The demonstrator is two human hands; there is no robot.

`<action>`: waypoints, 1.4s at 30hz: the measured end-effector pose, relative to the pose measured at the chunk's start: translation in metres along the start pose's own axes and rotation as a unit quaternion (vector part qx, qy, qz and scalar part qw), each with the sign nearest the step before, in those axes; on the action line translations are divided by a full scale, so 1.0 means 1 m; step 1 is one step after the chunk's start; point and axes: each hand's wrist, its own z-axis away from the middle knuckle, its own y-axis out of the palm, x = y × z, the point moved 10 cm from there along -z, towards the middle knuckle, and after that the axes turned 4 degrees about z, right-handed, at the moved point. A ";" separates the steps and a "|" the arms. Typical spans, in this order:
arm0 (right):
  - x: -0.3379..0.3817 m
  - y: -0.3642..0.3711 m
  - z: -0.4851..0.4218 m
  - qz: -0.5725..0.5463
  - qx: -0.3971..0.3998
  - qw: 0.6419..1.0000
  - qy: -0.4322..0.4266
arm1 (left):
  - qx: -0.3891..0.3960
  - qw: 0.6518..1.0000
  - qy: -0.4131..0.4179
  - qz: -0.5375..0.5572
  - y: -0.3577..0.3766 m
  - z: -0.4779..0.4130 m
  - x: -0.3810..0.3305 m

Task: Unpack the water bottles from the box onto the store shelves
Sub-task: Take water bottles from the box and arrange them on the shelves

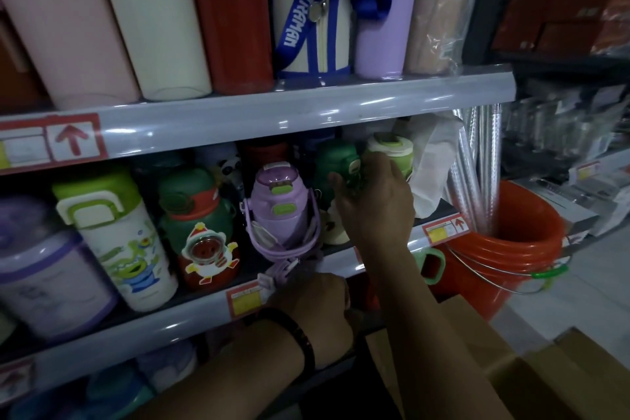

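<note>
On the middle shelf (191, 321) a purple bottle (278, 205) with green buttons stands at the front, its purple strap (283, 266) hanging over the shelf lip. My left hand (318, 303), a dark band on its wrist, rests at the shelf edge with curled fingers right at that strap. My right hand (375, 201) reaches in behind, fingers curled on a dark green bottle (335, 164). A pale green-capped bottle (392, 150) stands just to its right. The cardboard box (545, 382) sits at lower right.
Further left on the middle shelf stand a red and green Santa bottle (199, 232), a white alien-print bottle (119, 242) and a purple jar (44, 269). Tall tumblers fill the upper shelf (272, 106). An orange bucket (501, 249) with foil rolls stands on the floor to the right.
</note>
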 end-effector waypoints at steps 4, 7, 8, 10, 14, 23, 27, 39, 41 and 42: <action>-0.002 0.001 -0.004 -0.041 0.024 0.999 -0.003 | -0.009 1.000 -0.001 0.006 -0.003 0.000 0.008; -0.001 0.002 -0.006 -0.027 0.048 0.998 0.001 | -0.016 1.000 0.007 0.012 -0.006 -0.002 0.008; -0.001 0.002 -0.006 -0.017 0.056 0.998 0.003 | -0.019 1.000 0.009 0.013 -0.006 -0.004 0.009; 0.000 0.000 -0.007 0.004 0.065 0.998 0.007 | -0.014 1.000 0.011 0.016 -0.004 -0.005 0.009; 0.003 -0.006 -0.009 0.025 0.074 0.997 0.007 | -0.016 1.000 0.009 0.018 -0.008 -0.005 0.008; 0.004 -0.011 -0.010 0.030 0.069 0.997 -0.009 | -0.014 1.000 -0.002 0.027 -0.009 -0.008 0.012; 0.002 -0.018 -0.008 0.004 0.053 0.999 -0.012 | -0.024 0.999 -0.007 0.033 -0.009 -0.011 0.012; -0.107 -0.027 -0.020 -0.125 0.001 0.975 0.184 | -0.105 0.961 0.052 0.251 -0.039 -0.037 -0.037; -0.117 -0.019 -0.018 -0.145 0.018 0.969 0.198 | -0.096 0.953 0.054 0.282 -0.037 -0.043 -0.042; -0.120 -0.016 -0.018 -0.153 0.027 0.966 0.205 | -0.091 0.951 0.060 0.288 -0.036 -0.045 -0.046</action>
